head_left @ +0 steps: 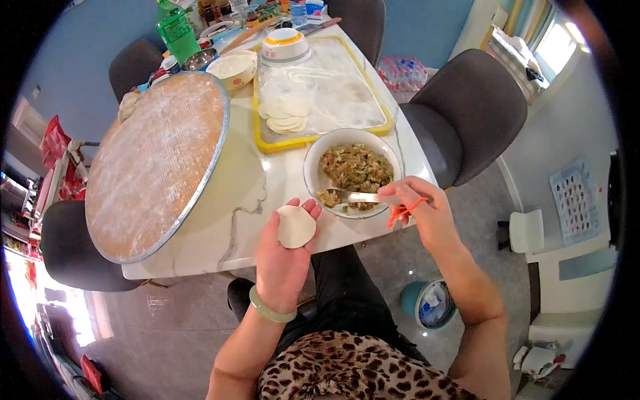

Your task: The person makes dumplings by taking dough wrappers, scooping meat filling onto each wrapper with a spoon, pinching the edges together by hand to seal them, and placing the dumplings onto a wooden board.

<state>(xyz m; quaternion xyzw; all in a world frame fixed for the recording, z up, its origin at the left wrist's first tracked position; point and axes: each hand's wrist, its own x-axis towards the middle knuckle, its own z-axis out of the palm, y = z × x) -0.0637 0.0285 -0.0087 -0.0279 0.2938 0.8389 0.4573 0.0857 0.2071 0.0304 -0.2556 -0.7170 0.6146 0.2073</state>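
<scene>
Scooping, I judge: my right hand (423,200) pinches the metal utensil (360,197) in the filling bowl (311,175), near the bench's (200,257) right front corner. My upturned, loosely spread left hand (280,260) bears the dough round (297,227); lifting calls for a level utensil.

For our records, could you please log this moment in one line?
left hand: dough disc on palm | right hand: holding utensil | utensil tip: at mix | mix: in bowl

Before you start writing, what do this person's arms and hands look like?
The left hand and right hand are ungloved, the forearms sleeveless. A pale green bangle circles the left wrist. An orange-red strip crosses the right hand, perhaps worn.
</scene>
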